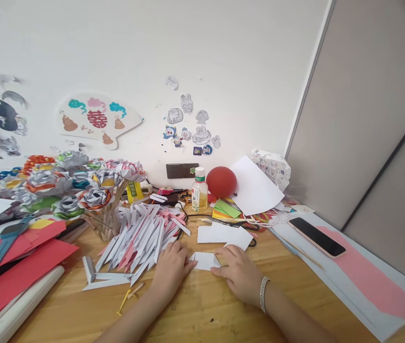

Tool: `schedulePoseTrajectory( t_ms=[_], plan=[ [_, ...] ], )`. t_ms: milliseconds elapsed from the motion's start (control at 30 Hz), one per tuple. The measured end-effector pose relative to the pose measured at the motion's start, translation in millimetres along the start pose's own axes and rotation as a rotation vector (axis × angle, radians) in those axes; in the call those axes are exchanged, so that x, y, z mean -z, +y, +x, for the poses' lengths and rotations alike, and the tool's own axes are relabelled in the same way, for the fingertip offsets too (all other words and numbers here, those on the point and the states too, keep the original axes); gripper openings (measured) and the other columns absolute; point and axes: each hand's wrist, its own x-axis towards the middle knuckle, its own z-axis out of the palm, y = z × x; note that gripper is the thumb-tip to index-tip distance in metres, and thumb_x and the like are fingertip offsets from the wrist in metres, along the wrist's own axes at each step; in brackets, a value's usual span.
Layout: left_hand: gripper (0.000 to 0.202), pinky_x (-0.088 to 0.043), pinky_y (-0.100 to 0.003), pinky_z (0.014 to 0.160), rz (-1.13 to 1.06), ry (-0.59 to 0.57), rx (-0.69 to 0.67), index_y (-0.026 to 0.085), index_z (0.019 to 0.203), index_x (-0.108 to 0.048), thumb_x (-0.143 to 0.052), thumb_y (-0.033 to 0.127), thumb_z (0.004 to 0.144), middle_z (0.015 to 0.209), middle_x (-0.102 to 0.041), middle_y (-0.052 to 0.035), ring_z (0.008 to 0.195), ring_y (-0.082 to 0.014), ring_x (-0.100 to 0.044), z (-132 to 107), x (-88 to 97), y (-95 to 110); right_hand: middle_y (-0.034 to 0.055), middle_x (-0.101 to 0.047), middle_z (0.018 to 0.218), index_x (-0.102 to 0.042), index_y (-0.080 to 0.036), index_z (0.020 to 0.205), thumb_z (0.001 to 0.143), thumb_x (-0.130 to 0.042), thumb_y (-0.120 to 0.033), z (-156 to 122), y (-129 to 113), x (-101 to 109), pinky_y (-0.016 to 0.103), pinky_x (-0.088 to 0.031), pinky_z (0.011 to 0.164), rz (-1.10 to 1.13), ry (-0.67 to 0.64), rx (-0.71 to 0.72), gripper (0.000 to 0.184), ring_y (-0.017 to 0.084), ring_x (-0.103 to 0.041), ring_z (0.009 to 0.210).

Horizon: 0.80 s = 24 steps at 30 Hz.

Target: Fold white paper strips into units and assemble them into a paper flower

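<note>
A small piece of folded white paper (205, 260) lies on the wooden table in front of me, its side corners turned in at an angle. At its left edge, my left hand (172, 267) has the thumb and curled fingers closed on the paper. My right hand (241, 272), with a silvery bracelet at the wrist, grips the right edge between thumb and fingers. Just behind are several flat white paper rectangles (220, 234), partly over a pair of scissors whose dark handle shows. To the left spreads a big heap of folded white and pink paper strips (145, 238).
Paper flowers (97, 197) stand in a container at the left, near red paper sheets (40, 267). At the back are a bottle (199, 193), a red balloon (222, 182) and a large white sheet (257, 188). A phone (317, 237) lies at the right. A yellow tie (124, 301) lies near my left forearm.
</note>
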Motion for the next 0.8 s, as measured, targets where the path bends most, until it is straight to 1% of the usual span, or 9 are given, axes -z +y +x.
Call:
schedulePoseTrajectory(
  t_ms=[133,267,333,433,500,567,600,700,800],
  plan=[
    [0.022,-0.040,-0.036,0.076,-0.021,0.008,-0.018,0.017,0.071,-0.060,-0.054,0.037,0.078,0.087,-0.057,-0.0075,0.090,-0.0250,-0.051,0.1,-2.6,-4.4,0.0040,-0.057,0.109,-0.070,-0.026,0.085,0.085,-0.046,-0.019,-1.0,4.7,7.0,0.036,-0.038,0.078,0.007,-0.002,0.038,0.025,0.020,-0.044,0.093],
    [0.016,-0.042,-0.033,0.075,-0.096,0.025,-0.089,0.017,0.070,-0.058,-0.055,0.031,0.077,0.087,-0.058,-0.0056,0.085,-0.0216,-0.052,-1.9,0.3,-13.7,0.0047,-0.058,0.107,-0.068,-0.024,0.088,0.082,-0.048,-0.014,-1.9,8.9,4.9,0.035,-0.040,0.076,0.012,0.014,0.072,0.023,0.019,-0.046,0.091],
    [0.013,-0.043,-0.034,0.073,-0.104,0.068,-0.131,0.017,0.071,-0.057,-0.052,0.026,0.079,0.084,-0.058,-0.0056,0.083,-0.0210,-0.053,-5.9,3.4,-13.4,0.0054,-0.059,0.106,-0.066,-0.022,0.090,0.078,-0.052,-0.013,-1.6,9.1,-0.5,0.034,-0.040,0.076,0.009,0.024,0.102,0.021,0.019,-0.046,0.090],
    [0.019,-0.045,-0.035,0.071,-0.080,0.169,-0.281,0.018,0.071,-0.058,-0.043,0.017,0.082,0.079,-0.060,-0.0058,0.079,-0.0206,-0.054,-16.7,4.0,-0.3,0.0067,-0.061,0.095,-0.062,-0.020,0.096,0.081,-0.049,-0.013,1.0,4.3,-11.4,0.034,-0.040,0.074,-0.037,0.046,0.124,0.021,0.019,-0.048,0.084],
    [0.016,-0.047,-0.034,0.072,-0.080,0.189,-0.416,0.019,0.082,-0.059,-0.043,0.018,0.083,0.082,-0.063,-0.0050,0.078,-0.0198,-0.056,-25.4,-1.2,13.5,0.0073,-0.061,0.085,-0.061,-0.018,0.094,0.085,-0.044,-0.016,3.3,-1.1,-17.7,0.033,-0.040,0.070,-0.083,0.073,0.119,0.019,0.019,-0.048,0.079],
    [0.018,-0.048,-0.035,0.073,-0.035,0.195,-0.443,0.019,0.094,-0.058,-0.047,0.018,0.081,0.092,-0.064,-0.0061,0.081,-0.0211,-0.058,-32.9,-9.0,25.1,0.0076,-0.061,0.080,-0.061,-0.017,0.087,0.085,-0.041,-0.014,4.6,-5.5,-21.0,0.033,-0.040,0.068,-0.085,0.079,0.128,0.020,0.019,-0.048,0.076],
    [0.025,-0.049,-0.036,0.075,0.001,0.218,-0.446,0.017,0.103,-0.056,-0.048,0.017,0.080,0.100,-0.064,-0.0083,0.087,-0.0235,-0.057,-35.5,-12.3,28.6,0.0074,-0.061,0.081,-0.061,-0.016,0.085,0.083,-0.042,-0.012,4.6,-6.7,-21.1,0.033,-0.040,0.069,-0.058,0.076,0.139,0.020,0.019,-0.048,0.076],
    [0.037,-0.049,-0.038,0.079,0.013,0.173,-0.473,0.016,0.116,-0.050,-0.052,0.020,0.079,0.109,-0.061,-0.0094,0.095,-0.0256,-0.055,-38.3,-12.0,30.1,0.0052,-0.063,0.084,-0.060,-0.017,0.089,0.073,-0.044,-0.005,2.8,-6.0,-15.8,0.032,-0.041,0.071,0.118,0.080,0.149,0.025,0.018,-0.049,0.078],
    [0.035,-0.047,-0.037,0.083,-0.054,0.066,-0.560,0.017,0.115,-0.050,-0.050,0.023,0.081,0.108,-0.062,-0.0078,0.097,-0.0241,-0.053,-36.7,5.6,25.8,0.0037,-0.063,0.086,-0.059,-0.018,0.091,0.070,-0.040,-0.001,2.3,-2.1,-7.1,0.031,-0.042,0.073,0.284,0.161,0.044,0.033,0.017,-0.050,0.081]
  ],
)
